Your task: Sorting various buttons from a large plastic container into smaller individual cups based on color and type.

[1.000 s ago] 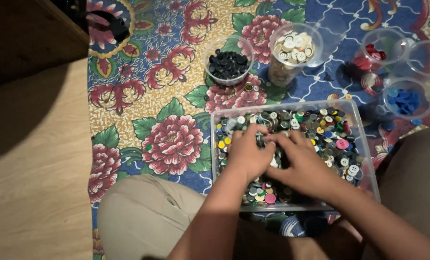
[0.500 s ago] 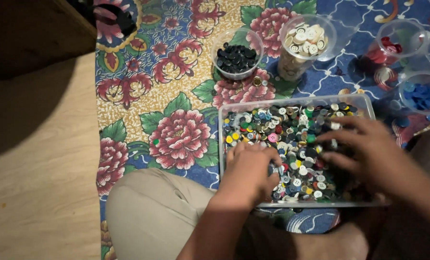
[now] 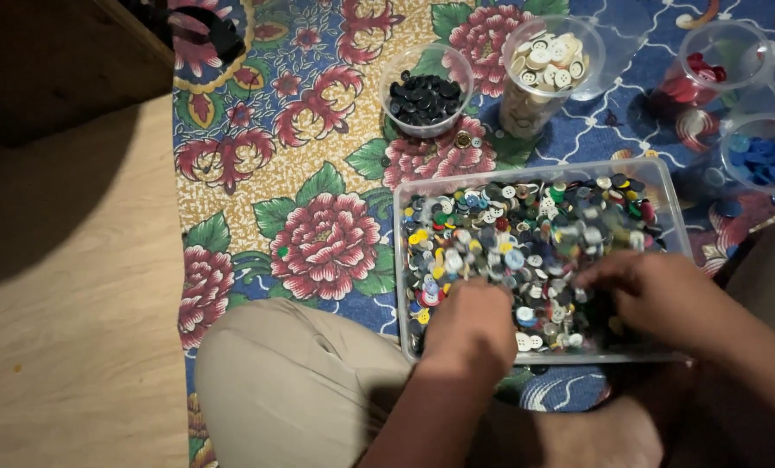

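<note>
1. Buttons point(image 3: 526, 234) of many colours lie heaped in the clear plastic tray point(image 3: 665, 186) at the centre right of the frame, which rests on the flowered cloth point(image 3: 318, 243) just past my knee point(image 3: 292, 381).
2. My left hand point(image 3: 470, 325) sits low at the tray's near left, knuckles up, fingers curled down into the heap; I cannot tell whether they pinch a button or only rake through.
3. My right hand point(image 3: 656, 290) lies at the tray's near right, fingers point(image 3: 591, 276) stretched leftward and touching the pile; whether anything is caught under the tips is hidden.
4. I judge the step in hand to be searching the mix for one colour to pull out.
5. Beyond the tray, toward the top of the frame, stand the sorted lots: a clear bowl of black buttons point(image 3: 424, 95), a clear cup of cream buttons point(image 3: 548, 65), a cup with red ones point(image 3: 708, 69) at upper right, and a cup of blue ones point(image 3: 760, 160) at the right edge.
6. A few stray buttons point(image 3: 464, 139) lie on the cloth between the black bowl and the tray.
7. The next move, as I judge it, calls for a clean pinch on a single button and a lift over the tray's far wall to the matching container, without tipping the tall cream cup.
8. Wooden floor point(image 3: 67, 329) fills the left of the frame.
</note>
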